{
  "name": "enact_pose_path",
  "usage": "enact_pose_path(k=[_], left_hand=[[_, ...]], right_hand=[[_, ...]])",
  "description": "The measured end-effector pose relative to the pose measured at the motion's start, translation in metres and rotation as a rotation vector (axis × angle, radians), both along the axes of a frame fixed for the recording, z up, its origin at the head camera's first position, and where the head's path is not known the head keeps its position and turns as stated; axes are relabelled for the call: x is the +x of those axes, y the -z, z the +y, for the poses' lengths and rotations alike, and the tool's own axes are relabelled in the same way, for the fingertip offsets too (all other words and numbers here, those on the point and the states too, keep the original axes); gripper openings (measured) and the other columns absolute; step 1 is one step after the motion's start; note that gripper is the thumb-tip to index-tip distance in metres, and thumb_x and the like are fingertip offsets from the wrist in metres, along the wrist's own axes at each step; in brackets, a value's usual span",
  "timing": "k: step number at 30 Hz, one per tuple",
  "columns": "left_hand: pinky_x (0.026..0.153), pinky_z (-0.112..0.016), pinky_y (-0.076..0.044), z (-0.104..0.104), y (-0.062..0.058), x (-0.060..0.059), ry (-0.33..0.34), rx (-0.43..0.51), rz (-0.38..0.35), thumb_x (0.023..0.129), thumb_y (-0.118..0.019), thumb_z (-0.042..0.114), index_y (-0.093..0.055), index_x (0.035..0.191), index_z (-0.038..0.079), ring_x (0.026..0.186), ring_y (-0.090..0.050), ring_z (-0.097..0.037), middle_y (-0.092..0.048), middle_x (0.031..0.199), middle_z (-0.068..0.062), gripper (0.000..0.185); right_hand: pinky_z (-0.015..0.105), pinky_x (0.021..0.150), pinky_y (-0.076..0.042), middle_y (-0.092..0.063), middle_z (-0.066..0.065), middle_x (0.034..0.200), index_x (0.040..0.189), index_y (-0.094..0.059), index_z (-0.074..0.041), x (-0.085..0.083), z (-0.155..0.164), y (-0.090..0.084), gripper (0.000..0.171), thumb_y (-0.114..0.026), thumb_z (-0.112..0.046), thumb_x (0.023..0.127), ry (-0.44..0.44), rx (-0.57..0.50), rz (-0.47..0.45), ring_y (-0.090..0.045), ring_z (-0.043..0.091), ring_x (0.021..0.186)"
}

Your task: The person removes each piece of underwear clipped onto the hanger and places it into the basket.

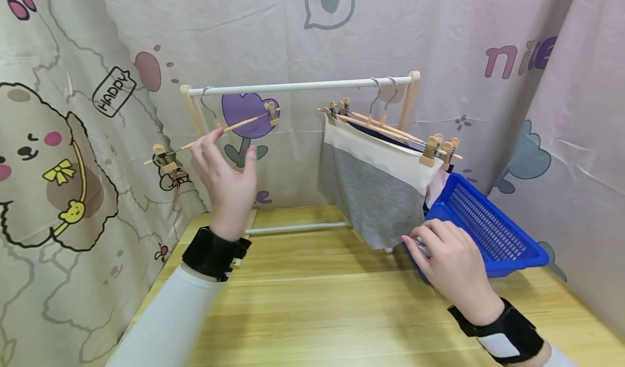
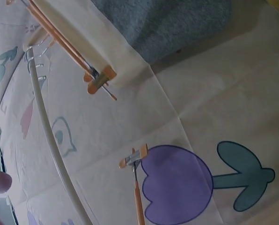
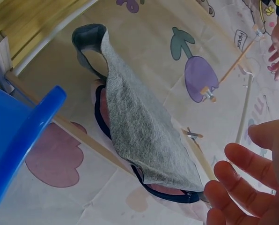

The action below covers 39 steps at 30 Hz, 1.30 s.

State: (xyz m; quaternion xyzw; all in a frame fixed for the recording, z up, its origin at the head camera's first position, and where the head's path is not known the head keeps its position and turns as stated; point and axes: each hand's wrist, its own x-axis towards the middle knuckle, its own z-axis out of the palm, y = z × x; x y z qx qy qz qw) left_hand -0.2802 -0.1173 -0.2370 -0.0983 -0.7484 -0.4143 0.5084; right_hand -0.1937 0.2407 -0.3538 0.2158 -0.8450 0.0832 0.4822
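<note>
My left hand (image 1: pixel 222 177) is raised with the thumb apart, its fingertips at the bare clip hanger (image 1: pixel 244 122) on the left of the rack; whether they touch its bar I cannot tell. A grey garment (image 1: pixel 376 193) with a wide cream waistband hangs from wooden clips (image 1: pixel 431 150) on a hanger at the rack's right. Behind it, dark and pink cloth (image 3: pixel 172 193) shows on a second hanger. My right hand (image 1: pixel 451 253) is beside the garment's lower right corner. In the right wrist view its fingers (image 3: pixel 247 164) are loosely bent and spread, with nothing visible between them.
A white-railed rack (image 1: pixel 303 86) with wooden posts stands on the wooden table (image 1: pixel 303 312). Behind the garment's right side, a blue plastic basket (image 1: pixel 503 220) sits tilted near the table's right edge. A printed curtain (image 1: pixel 439 25) hangs behind everything.
</note>
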Motion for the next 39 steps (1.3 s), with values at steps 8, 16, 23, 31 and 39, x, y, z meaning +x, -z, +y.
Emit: enact_pose_path(k=[8, 16, 23, 31, 39], left_hand=[[0.119, -0.044, -0.026, 0.021, -0.002, -0.003, 0.114, -0.117, -0.055, 0.098, -0.071, 0.027, -0.043, 0.145, 0.002, 0.138, -0.034, -0.035, -0.040, 0.143, -0.021, 0.059], [0.112, -0.046, -0.032, 0.045, -0.013, -0.004, 0.267, -0.185, -0.079, 0.098, -0.071, 0.024, -0.049, 0.138, -0.001, 0.130, -0.043, -0.035, -0.049, 0.135, -0.020, 0.052], [0.111, -0.044, -0.035, 0.068, -0.018, -0.001, 0.348, -0.213, -0.044, 0.097, -0.073, 0.022, -0.054, 0.133, -0.002, 0.126, -0.047, -0.034, -0.054, 0.131, -0.020, 0.047], [0.109, -0.042, -0.038, 0.085, -0.020, -0.002, 0.427, -0.292, -0.043, 0.097, -0.072, 0.022, -0.056, 0.132, -0.002, 0.125, -0.050, -0.033, -0.056, 0.131, -0.018, 0.045], [0.113, -0.038, -0.038, 0.097, -0.023, -0.002, 0.500, -0.394, -0.124, 0.097, -0.073, 0.025, -0.057, 0.136, 0.002, 0.130, -0.050, -0.027, -0.056, 0.136, -0.013, 0.048]], right_hand=[[0.039, 0.055, -0.045, -0.064, 0.009, 0.083, 0.084, -0.068, -0.006, -0.002, 0.002, -0.001, 0.056, -0.043, -0.051, 0.108, -0.001, 0.009, -0.005, -0.058, 0.024, 0.069], [0.039, 0.055, -0.044, -0.065, 0.013, 0.093, 0.087, -0.069, -0.005, -0.003, 0.004, -0.004, 0.063, -0.038, -0.055, 0.108, 0.007, -0.010, 0.003, -0.057, 0.026, 0.070], [0.044, 0.058, -0.048, -0.064, 0.016, 0.098, 0.090, -0.069, -0.003, -0.003, 0.006, -0.005, 0.065, -0.037, -0.057, 0.108, 0.006, -0.009, 0.004, -0.060, 0.030, 0.075], [0.046, 0.061, -0.049, -0.064, 0.017, 0.100, 0.092, -0.069, -0.003, -0.004, 0.007, -0.006, 0.065, -0.037, -0.057, 0.108, 0.002, -0.011, -0.003, -0.061, 0.032, 0.079], [0.045, 0.060, -0.050, -0.064, 0.018, 0.100, 0.093, -0.070, -0.002, -0.003, 0.009, -0.009, 0.069, -0.035, -0.060, 0.108, 0.017, 0.004, -0.003, -0.061, 0.033, 0.079]])
